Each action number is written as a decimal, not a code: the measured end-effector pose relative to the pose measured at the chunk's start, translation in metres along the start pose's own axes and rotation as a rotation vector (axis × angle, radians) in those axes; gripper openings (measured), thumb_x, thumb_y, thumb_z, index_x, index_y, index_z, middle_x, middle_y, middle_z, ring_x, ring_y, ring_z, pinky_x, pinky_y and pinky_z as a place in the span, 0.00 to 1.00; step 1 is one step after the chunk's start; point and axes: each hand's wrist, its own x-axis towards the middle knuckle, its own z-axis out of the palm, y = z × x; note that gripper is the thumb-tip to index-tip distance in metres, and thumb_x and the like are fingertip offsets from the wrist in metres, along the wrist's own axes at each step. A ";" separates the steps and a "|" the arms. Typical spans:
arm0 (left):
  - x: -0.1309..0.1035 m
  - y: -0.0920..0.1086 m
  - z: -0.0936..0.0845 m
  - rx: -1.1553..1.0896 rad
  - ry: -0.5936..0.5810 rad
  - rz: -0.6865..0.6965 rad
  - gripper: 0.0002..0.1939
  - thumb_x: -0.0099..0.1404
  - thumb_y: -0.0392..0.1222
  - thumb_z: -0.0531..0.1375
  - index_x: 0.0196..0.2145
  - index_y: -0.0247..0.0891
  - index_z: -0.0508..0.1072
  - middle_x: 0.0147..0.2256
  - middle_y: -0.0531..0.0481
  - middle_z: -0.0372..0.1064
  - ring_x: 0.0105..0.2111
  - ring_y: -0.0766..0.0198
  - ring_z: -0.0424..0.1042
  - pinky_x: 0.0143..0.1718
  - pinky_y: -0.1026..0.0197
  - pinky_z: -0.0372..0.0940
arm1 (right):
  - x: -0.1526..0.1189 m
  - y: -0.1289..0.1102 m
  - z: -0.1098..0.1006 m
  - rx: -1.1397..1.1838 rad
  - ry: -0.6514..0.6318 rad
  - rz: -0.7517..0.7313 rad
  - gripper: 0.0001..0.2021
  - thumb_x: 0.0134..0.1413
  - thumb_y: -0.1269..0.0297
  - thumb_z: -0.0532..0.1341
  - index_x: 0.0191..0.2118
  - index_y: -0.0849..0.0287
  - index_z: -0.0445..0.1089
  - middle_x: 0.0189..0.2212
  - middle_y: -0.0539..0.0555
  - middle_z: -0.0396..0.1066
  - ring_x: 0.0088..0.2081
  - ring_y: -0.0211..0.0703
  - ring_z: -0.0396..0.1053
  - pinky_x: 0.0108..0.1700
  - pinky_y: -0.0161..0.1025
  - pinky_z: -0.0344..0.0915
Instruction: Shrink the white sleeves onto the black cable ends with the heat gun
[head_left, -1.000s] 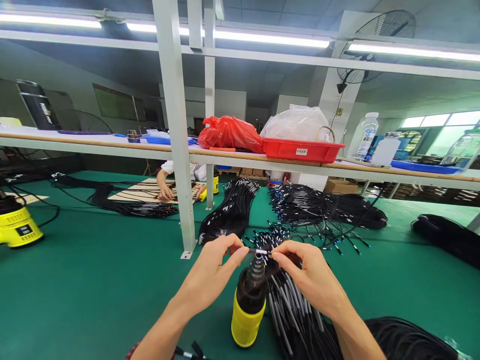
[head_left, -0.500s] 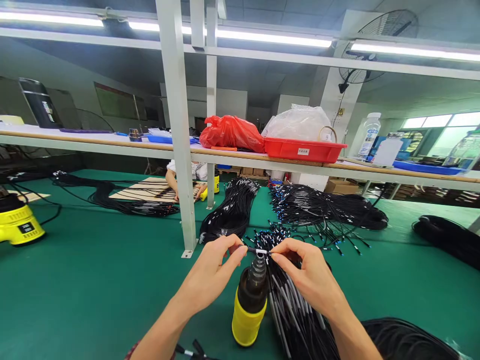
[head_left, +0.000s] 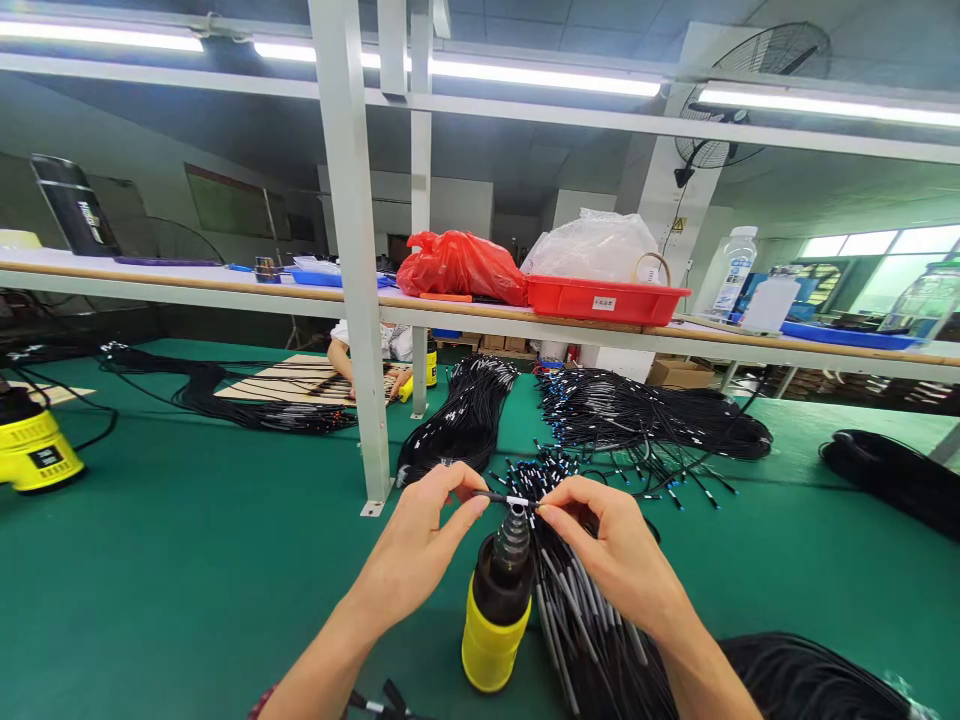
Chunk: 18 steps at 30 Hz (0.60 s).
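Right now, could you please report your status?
Left hand and right hand pinching dark cable; white band at nozzle of yellow tool, contact unclear; cable bundle alongside.

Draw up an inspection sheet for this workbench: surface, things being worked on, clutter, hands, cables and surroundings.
Surface: green bench top, bearing cables and yellow-and-black tools.
Things being worked on: thin dark cable with a white band, over the nozzle of the upright nearer tool; contact unclear.
Clutter: red tray and red bag on the shelf; second tool at far left.
Hands: left hand and right hand pinch the thin dark cable on either side of the band.
Cables: black bundle beside the nearer tool; more bundles behind.
Surroundings: another person's arm across the bench; tube light lit.
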 end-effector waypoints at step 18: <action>-0.003 0.001 -0.001 0.032 -0.008 0.043 0.11 0.71 0.46 0.51 0.34 0.41 0.67 0.35 0.53 0.68 0.38 0.61 0.66 0.39 0.62 0.58 | -0.003 -0.003 -0.002 -0.022 0.000 -0.001 0.13 0.63 0.60 0.55 0.28 0.58 0.68 0.24 0.49 0.67 0.27 0.40 0.61 0.30 0.36 0.55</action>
